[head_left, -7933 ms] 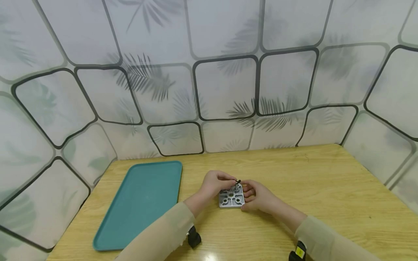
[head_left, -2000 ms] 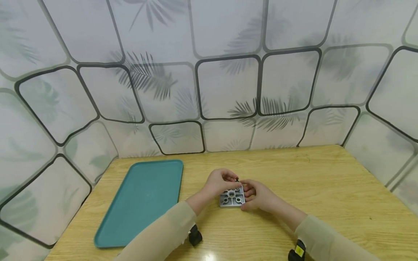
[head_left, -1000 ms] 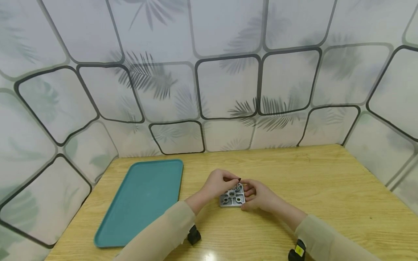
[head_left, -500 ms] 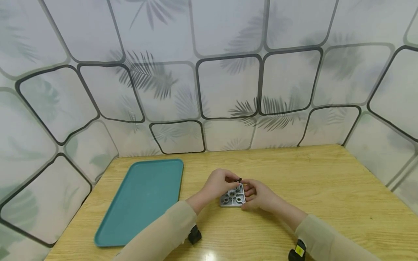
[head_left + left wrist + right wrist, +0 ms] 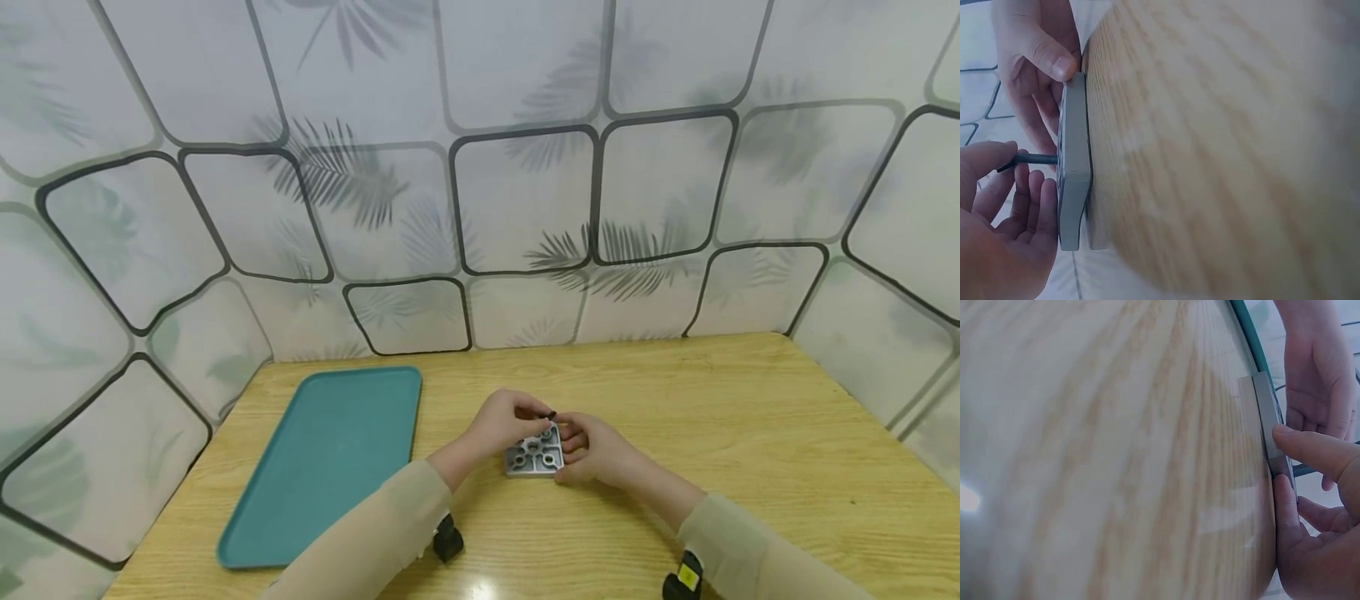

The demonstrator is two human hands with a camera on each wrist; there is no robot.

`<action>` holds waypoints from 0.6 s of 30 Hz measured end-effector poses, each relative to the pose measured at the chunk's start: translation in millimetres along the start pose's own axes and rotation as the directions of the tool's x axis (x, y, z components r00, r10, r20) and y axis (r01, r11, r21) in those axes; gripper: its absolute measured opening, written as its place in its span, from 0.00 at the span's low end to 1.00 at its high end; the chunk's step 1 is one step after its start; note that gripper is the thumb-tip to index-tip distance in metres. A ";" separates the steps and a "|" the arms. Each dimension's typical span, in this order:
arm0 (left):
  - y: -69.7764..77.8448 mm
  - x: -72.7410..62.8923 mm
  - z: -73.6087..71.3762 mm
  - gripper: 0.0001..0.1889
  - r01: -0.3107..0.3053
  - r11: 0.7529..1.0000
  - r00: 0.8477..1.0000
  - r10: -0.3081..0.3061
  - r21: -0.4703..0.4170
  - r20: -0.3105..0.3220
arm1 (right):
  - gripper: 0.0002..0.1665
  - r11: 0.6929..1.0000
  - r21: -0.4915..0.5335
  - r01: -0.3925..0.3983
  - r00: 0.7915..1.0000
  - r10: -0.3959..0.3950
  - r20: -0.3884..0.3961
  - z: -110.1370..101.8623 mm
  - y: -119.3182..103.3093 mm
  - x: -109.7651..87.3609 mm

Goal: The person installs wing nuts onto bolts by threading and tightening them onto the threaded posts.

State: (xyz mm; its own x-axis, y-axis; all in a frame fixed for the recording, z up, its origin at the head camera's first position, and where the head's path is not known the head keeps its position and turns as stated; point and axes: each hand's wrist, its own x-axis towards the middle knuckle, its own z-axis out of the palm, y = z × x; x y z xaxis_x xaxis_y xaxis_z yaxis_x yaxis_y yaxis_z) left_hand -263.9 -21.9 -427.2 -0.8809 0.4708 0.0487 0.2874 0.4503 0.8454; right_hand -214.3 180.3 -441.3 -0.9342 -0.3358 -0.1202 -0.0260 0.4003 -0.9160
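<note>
A square silver metal plate (image 5: 531,463) with raised ribs and round holes lies flat on the wooden table. At its far right corner a black screw (image 5: 1038,159) stands up from the plate, its thread showing in the left wrist view. My left hand (image 5: 498,427) pinches the screw's head between thumb and index finger, the other fingers curled beside the plate. My right hand (image 5: 596,452) grips the plate's right side, thumb on the near corner and fingers along the edge. In the right wrist view the plate's edge (image 5: 1266,412) sits between thumb and fingers.
A teal tray (image 5: 330,467) lies on the table (image 5: 712,417) to the left, close to my left forearm. Behind the table hangs a patterned cloth wall (image 5: 517,200). Black straps with small devices sit at both sleeves (image 5: 448,537).
Over these seconds my left fingers have shifted their pinch on the screw, and its black head has turned between them. My right hand and the plate have stayed almost in place.
</note>
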 end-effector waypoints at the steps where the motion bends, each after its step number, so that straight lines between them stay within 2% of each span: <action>1: -0.7 0.2 0.1 0.09 0.003 1.000 1.000 -0.003 -0.009 0.002 | 0.55 1.000 0.004 -0.005 1.000 0.005 -0.002 0.1 0.2 0.0; 10: -1.9 2.2 2.2 0.08 0.045 0.996 0.998 -0.048 -0.082 -0.041 | 0.55 0.999 0.014 0.032 0.999 -0.032 0.012 -1.0 -1.3 -1.2; 18: -1.8 2.1 1.6 0.07 0.064 0.991 0.996 -0.070 -0.119 -0.046 | 0.55 1.000 0.009 0.016 1.000 -0.016 0.012 -1.1 -2.2 -1.5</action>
State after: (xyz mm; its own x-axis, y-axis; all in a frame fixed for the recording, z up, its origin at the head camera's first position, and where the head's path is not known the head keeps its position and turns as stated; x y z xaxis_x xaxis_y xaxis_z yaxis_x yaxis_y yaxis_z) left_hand -265.7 -20.5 -429.5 -0.9152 0.4028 0.0134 0.1831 0.3860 0.9041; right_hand -213.3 180.8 -438.7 -0.9292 -0.3528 -0.1103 -0.0378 0.3874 -0.9211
